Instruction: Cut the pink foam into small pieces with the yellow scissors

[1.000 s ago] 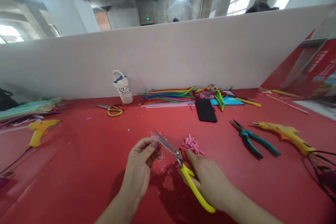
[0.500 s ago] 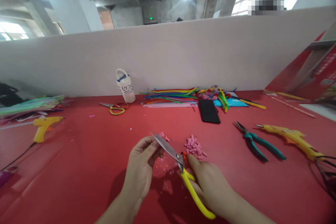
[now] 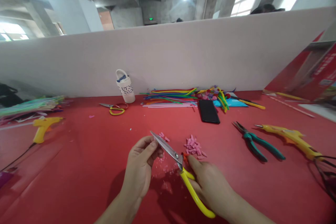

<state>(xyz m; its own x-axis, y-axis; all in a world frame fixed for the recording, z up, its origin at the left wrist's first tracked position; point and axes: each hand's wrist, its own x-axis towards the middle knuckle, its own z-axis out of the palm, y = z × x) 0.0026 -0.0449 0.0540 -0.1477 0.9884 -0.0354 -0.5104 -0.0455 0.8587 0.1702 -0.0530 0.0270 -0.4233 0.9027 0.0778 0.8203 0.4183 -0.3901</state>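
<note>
Scissors with yellow handles sit clamped in the right hand low over the red table, blades closed and their tip against the left hand. That hand's thumb and forefinger are pinched together, though I cannot tell whether a scrap is between them. Since a second ago two small pink bits have turned up on the cloth just beyond the blades, apart from the pink pile to their right, so another cut looks done.
</note>
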